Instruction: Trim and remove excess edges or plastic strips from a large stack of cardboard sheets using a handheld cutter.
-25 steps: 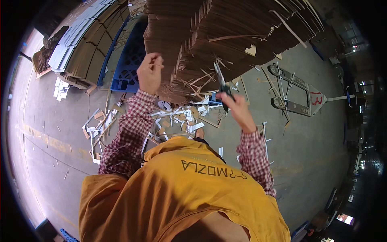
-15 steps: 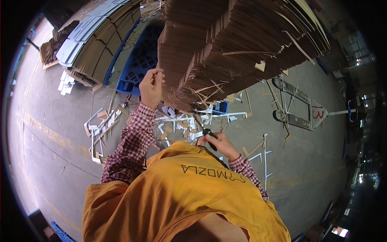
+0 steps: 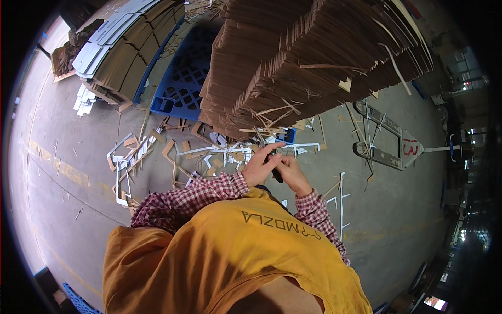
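Observation:
In front of my yellow shirt, my two hands meet at a black-handled tool (image 3: pixel 276 175) with a narrow metal end. My right hand (image 3: pixel 294 174) is closed around the handle. Coming in from the left, my left hand (image 3: pixel 257 168) has its thumb and fingers curled at the front of that handle, where blade and grip meet; part of the hold is hidden. Just beyond the metal tip rises a tall stack of brown cardboard sheets (image 3: pixel 251 68), with ragged edges and thin torn strips hanging from its side.
Cardboard and white offcuts (image 3: pixel 230 154) litter the floor below the stack. A blue plastic pallet (image 3: pixel 180 78) lies left of it, with another stack of cut cardboard (image 3: pixel 123 68) beyond. At the right stands a pallet jack (image 3: pixel 387 138) with its forks toward the stack.
My left hand has left the side of the cardboard stack and come down and right to the tool. My right hand stays around the handle, slightly shifted.

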Tool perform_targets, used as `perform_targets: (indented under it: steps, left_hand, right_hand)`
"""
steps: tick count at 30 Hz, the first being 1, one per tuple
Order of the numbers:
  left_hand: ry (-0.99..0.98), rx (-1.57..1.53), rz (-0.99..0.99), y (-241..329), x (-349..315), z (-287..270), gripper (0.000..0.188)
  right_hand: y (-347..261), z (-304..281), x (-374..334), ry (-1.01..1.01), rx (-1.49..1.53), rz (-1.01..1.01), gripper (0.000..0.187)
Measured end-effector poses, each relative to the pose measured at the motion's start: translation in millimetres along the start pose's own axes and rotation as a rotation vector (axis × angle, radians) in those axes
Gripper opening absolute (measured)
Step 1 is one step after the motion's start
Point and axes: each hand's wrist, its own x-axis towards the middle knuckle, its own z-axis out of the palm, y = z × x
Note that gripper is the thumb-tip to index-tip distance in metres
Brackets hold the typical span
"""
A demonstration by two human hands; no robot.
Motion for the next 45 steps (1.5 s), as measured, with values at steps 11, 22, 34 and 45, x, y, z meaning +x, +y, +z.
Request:
perform_targets:
  steps: [11,22,34,45]
  left_hand:
    - [0.456,0.003,0.528,46.7,62.3,-25.6,0.042]
    - [0.23,0.22,0.419,16.3,32.8,10.5,0.039]
    - [0.129,0.082,0.006,-12.4,20.6,22.6,0.027]
    - [-0.015,0.149,-0.077,24.3,33.4,20.4,0.025]
  right_hand:
    - [-62.2,-23.9,41.3,0.011,-0.022,-0.089,0.032]
    - [-8.2,-22.3,5.6,-0.038,0.02,-0.087,0.031]
    - [-4.5,-21.9,-3.7,-0.057,0.021,0.061,0.029]
    - [-8.7,-27.5,-1.3,0.026,0.043,-0.127,0.026]
